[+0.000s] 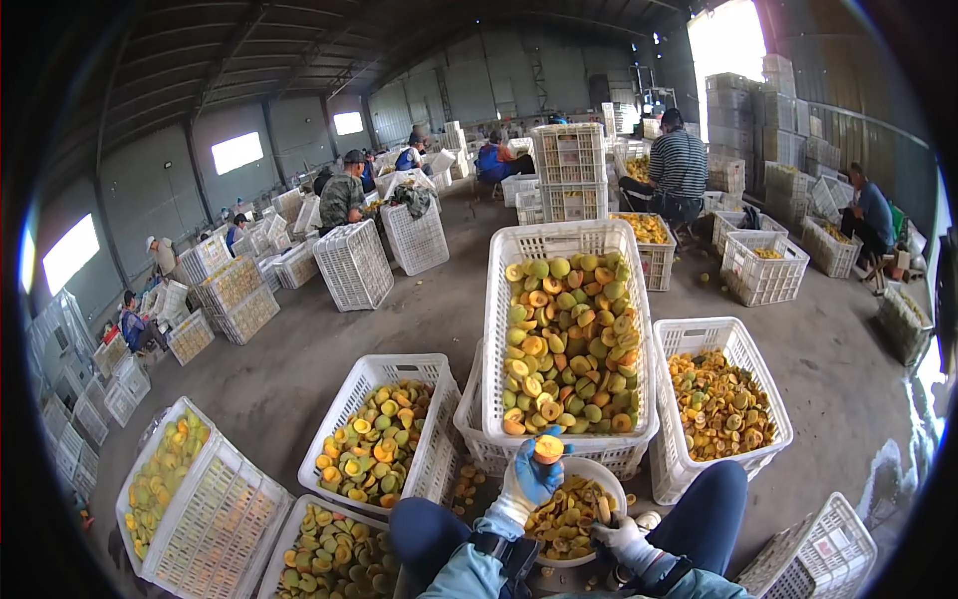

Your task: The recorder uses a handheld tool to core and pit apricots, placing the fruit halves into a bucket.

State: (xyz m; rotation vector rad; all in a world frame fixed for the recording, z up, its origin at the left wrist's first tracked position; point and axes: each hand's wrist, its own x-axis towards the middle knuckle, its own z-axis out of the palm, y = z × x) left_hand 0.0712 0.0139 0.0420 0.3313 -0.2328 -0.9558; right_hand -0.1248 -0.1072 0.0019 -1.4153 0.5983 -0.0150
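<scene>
My left hand [530, 483], in a blue glove over a white one, holds up a halved fruit [548, 449], probably a yellow peach, its orange cut face showing. In a white glove, my right hand [623, 540] grips a short tool [603, 511] with a wood-coloured upper part; its working end cannot be made out. Between my knees stands a round white tub [617, 485] of yellow-brown fruit pieces, below both hands. Just beyond it, a white plastic crate [495, 314] full of green-and-yellow fruit halves rests on another crate.
At right is a crate [783, 434] of smaller yellow-brown pieces. Crates of fruit halves stand at left [308, 468] and lower left [281, 546]. A slatted crate [819, 558] is at lower right. Other people sit working among crates farther off, one in a striped shirt [677, 165].
</scene>
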